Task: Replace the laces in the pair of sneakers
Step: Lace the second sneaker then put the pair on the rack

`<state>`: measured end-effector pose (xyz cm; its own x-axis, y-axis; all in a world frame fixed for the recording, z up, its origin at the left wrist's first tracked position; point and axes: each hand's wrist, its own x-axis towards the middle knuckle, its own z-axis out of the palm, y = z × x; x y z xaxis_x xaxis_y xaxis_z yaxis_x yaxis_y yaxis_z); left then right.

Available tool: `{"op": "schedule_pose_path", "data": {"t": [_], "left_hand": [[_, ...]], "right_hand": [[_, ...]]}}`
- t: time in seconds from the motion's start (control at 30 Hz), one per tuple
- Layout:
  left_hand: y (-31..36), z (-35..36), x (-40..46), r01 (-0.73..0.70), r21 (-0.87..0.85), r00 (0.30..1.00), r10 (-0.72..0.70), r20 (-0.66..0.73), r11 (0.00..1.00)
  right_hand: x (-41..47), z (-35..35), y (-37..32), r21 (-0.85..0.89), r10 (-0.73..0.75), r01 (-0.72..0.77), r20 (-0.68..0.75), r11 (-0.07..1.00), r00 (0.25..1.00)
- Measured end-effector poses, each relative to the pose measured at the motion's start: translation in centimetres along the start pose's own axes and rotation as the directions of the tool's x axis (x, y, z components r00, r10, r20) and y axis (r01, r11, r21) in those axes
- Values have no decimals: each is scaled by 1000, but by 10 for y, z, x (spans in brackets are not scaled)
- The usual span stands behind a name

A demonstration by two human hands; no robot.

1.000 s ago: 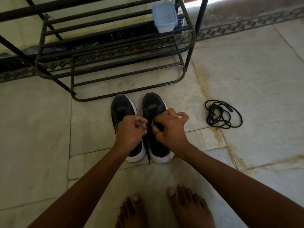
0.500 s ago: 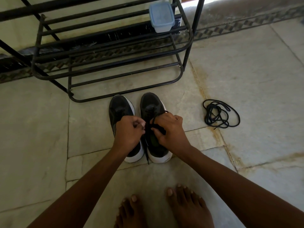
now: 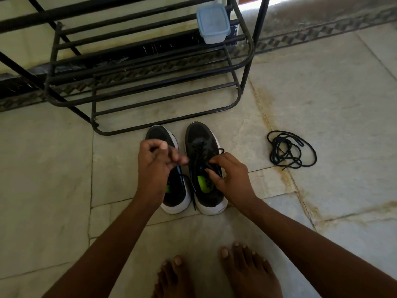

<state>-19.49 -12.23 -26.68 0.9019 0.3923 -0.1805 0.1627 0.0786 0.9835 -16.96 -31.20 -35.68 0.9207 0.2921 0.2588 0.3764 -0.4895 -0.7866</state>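
Head view, from left to right: a black metal shoe rack (image 3: pixel 150 67) stands at the top left on the pale tiled floor (image 3: pixel 43 168), with a small lidded plastic box (image 3: pixel 212 22) on one of its rungs. Just in front of the rack sit the two black sneakers with white soles, side by side, toes toward the rack. The left sneaker (image 3: pixel 176 190) is partly covered by the left hand (image 3: pixel 154 166), whose grip is curled with fingers and thumb pressed together; it seems to be pinching a strand of the black lace (image 3: pixel 193 190), though the strand at the fingertips is too thin to be sure. That lace runs down between the two shoes to the floor by the heels. The right sneaker (image 3: pixel 202 143) has lace crossing its upper eyelets, and the right hand (image 3: pixel 229 177) rests on its collar, fingertips pinched at the lace near the tongue. Well apart to the right, a loose black lace (image 3: pixel 290 150) lies tangled on the floor. Two bare feet (image 3: pixel 214 274) show at the bottom edge.
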Motion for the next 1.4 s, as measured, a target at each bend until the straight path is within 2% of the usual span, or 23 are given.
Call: {"op": "schedule_pose_path", "data": {"t": [0.07, 0.1, 0.17, 0.2, 0.27, 0.37, 0.4, 0.47, 0.57, 0.63, 0.7, 0.73, 0.77, 0.8, 0.83, 0.87, 0.9, 0.93, 0.97, 1.0, 1.1, 1.23, 1.4], "left_hand": [[4, -5, 6, 13, 70, 1000, -14, 11, 997], [5, -8, 9, -47, 207, 998, 40, 40, 977], [7, -15, 15, -301, 523, 952, 223, 209, 798], [6, -17, 16, -415, 600, 907, 258, 332, 684], [3, -18, 16, -480, 691, 859, 131, 494, 541], [-13, -16, 14, -493, 820, 846, -61, 530, 290], [-17, -15, 14, -500, 810, 846, -29, 533, 305], [-20, -16, 16, -508, 731, 849, 121, 515, 455], [-15, -17, 18, -451, 709, 893, 271, 360, 543], [-3, -15, 17, -350, 635, 937, 256, 239, 689], [14, -11, 14, -169, 326, 976, 112, 189, 930], [22, -11, 14, -74, 157, 978, 41, 203, 985], [27, -13, 14, -29, 62, 975, 15, 222, 998], [31, -14, 15, -55, 74, 971, 36, 236, 996], [32, -16, 16, -150, 197, 963, 99, 251, 969], [32, -17, 16, -291, 385, 939, 184, 291, 876], [32, -17, 16, -429, 554, 895, 256, 365, 714], [32, -16, 15, -542, 640, 838, 296, 457, 545], [30, -14, 13, -610, 658, 792, 304, 530, 442], [28, -11, 11, -636, 656, 770, 288, 569, 407], [21, -8, 5, -616, 622, 777, 242, 581, 483], [19, -7, -5, -469, 619, 847, 123, 517, 630], [16, -2, -24, -332, 615, 896, 36, 442, 716]], "right_hand": [[-1, 1, 0, 5, -6, 6, -10, 1000, 1000], [-2, 1, 0, 11, -8, 8, -17, 1000, 1000], [-3, 3, 2, 14, 0, 0, -25, 1000, 1000], [-3, 3, 2, 12, 5, -5, -25, 1000, 1000], [-4, 4, 3, 7, 4, -4, -24, 1000, 1000], [-5, 5, 5, 4, -9, 9, -27, 1000, 1000], [-5, 4, 5, 3, -9, 9, -29, 1000, 1000], [-6, 5, 6, -2, -9, 9, -29, 1000, 1000], [-6, 5, 8, 9, -2, 2, -28, 1000, 1000], [-6, 5, 8, 8, -2, 2, -32, 1000, 999], [-7, 5, 8, 5, -1, 1, -39, 1000, 999], [-7, 6, 8, 7, 1, 0, -42, 1000, 999], [-8, 6, 8, 10, 2, -2, -44, 1000, 999], [-8, 7, 8, 11, 4, -4, -45, 1000, 999], [-9, 7, 8, 9, 4, -3, -46, 1000, 999], [-9, 7, 9, 7, 1, -1, -47, 1000, 999], [-9, 7, 9, 7, -2, 2, -46, 1000, 999], [-9, 8, 9, 3, -4, 4, -45, 1000, 999], [-10, 8, 9, -3, -4, 4, -42, 1000, 999], [-10, 9, 9, -6, -4, 4, -39, 1000, 999], [-10, 9, 10, 2, 4, -4, -36, 1000, 999], [-11, 9, 10, 0, 3, -3, -27, 1000, 1000], [-11, 8, 9, -6, 2, -2, -23, 1000, 1000]]}}
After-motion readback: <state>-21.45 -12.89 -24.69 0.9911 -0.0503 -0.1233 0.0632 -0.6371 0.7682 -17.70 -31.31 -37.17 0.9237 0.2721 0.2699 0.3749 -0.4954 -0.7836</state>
